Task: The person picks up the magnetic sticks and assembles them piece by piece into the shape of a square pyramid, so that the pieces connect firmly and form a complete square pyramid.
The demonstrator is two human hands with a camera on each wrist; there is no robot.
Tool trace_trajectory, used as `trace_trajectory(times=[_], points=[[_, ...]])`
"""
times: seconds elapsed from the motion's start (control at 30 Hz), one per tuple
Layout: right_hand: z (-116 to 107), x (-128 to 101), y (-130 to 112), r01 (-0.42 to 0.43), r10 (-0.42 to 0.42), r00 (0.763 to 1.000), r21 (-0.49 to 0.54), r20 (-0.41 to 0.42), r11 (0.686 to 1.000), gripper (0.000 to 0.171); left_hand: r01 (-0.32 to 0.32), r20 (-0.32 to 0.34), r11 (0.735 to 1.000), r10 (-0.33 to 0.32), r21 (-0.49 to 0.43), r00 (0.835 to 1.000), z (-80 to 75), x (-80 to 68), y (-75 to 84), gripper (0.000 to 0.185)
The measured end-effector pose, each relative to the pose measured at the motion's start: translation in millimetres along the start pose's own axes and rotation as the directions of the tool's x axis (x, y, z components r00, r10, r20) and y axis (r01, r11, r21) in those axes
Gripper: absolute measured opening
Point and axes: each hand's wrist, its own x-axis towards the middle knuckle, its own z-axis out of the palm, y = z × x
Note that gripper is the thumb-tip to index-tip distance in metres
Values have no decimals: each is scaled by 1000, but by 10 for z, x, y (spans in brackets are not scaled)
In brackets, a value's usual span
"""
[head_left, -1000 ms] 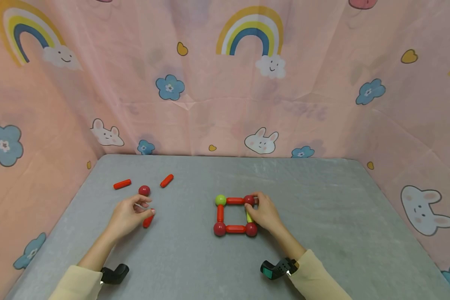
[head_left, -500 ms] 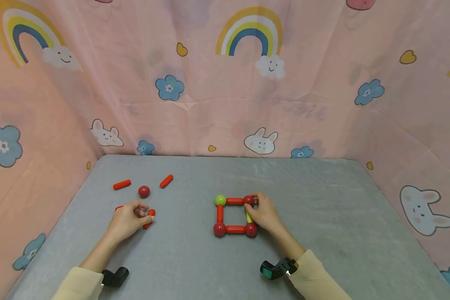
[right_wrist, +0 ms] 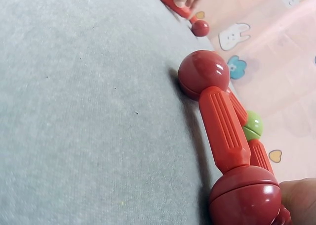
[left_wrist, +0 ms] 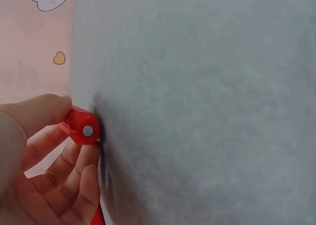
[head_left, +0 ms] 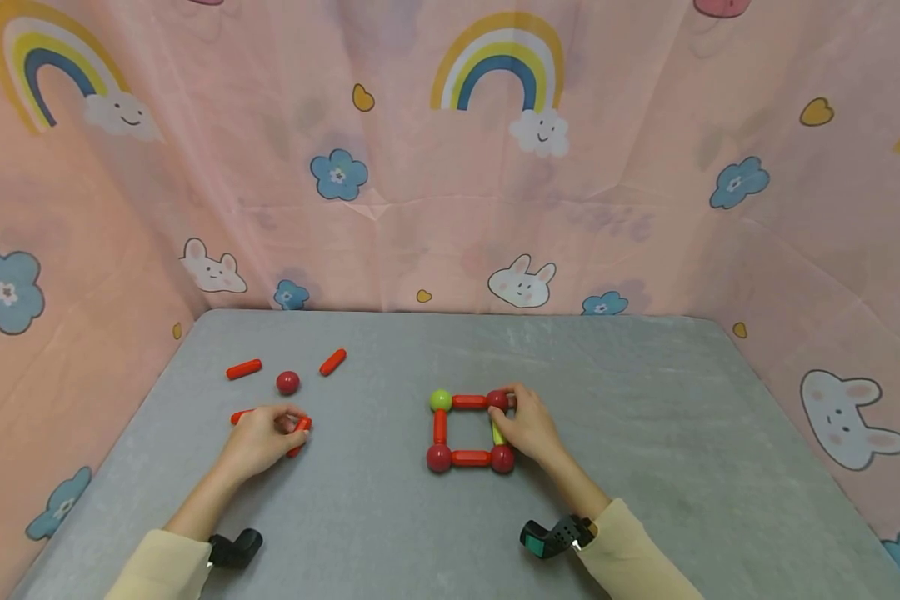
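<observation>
A square of sticks and balls (head_left: 470, 457) lies flat on the grey mat (head_left: 645, 417). It has a green ball (head_left: 440, 400) at the far left corner and red balls at the other corners. My right hand (head_left: 504, 412) holds the square's right side, with a finger on the far right red ball (head_left: 498, 399) and the thumb by the yellow-green stick (head_left: 498, 433). My left hand (head_left: 294, 423) pinches a loose red stick (head_left: 300, 433) against the mat. The left wrist view shows that red stick's (left_wrist: 84, 128) end between thumb and fingers. The right wrist view shows the near red stick (right_wrist: 224, 128) and green ball (right_wrist: 253, 125).
Beyond my left hand lie a loose red ball (head_left: 288, 382) and two red sticks (head_left: 243, 368) (head_left: 333, 362). Another red stick (head_left: 238, 416) pokes out from under the left hand. Pink printed cloth walls (head_left: 450, 208) surround the mat on three sides.
My left hand has closed its thumb and fingers onto the loose red stick and shifted slightly nearer. The right hand and the square have stayed put.
</observation>
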Motion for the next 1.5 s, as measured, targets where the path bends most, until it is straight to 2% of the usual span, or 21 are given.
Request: trace_trajectory(times=[0.13, 0.37, 0.57, 0.77, 1.03, 1.27, 1.5], points=[[-10, -8, -5, 0, 0, 1000, 3, 4, 1000, 38, -17, -16, 999, 17, -27, 1000, -11, 14, 35, 24], [-14, -10, -10, 10, -10, 1000, -2, -1, 1000, 37, -37, 15, 993, 39, -112, 999, 26, 32, 177, 25], [-9, -1, -8, 16, -16, 1000, -3, -8, 1000, 38, -86, 11, 984, 89, -155, 996, 144, 35, 353, 29], [-13, -12, -11, 27, -27, 1000, 0, -12, 1000, 37, -173, -43, 973, 168, -155, 985, 296, 51, 494, 26], [-15, -29, -9, 24, -24, 1000, 3, -18, 1000, 35, -292, -74, 919, 283, -265, 956, 471, 34, 689, 25], [-19, -27, -14, 19, -19, 1000, 1, -11, 1000, 34, -315, -70, 879, 311, -357, 948, 602, 35, 842, 25], [-11, -15, -9, 7, -7, 1000, 0, -10, 1000, 37, -346, -51, 847, 357, -405, 933, 684, 42, 984, 24]])
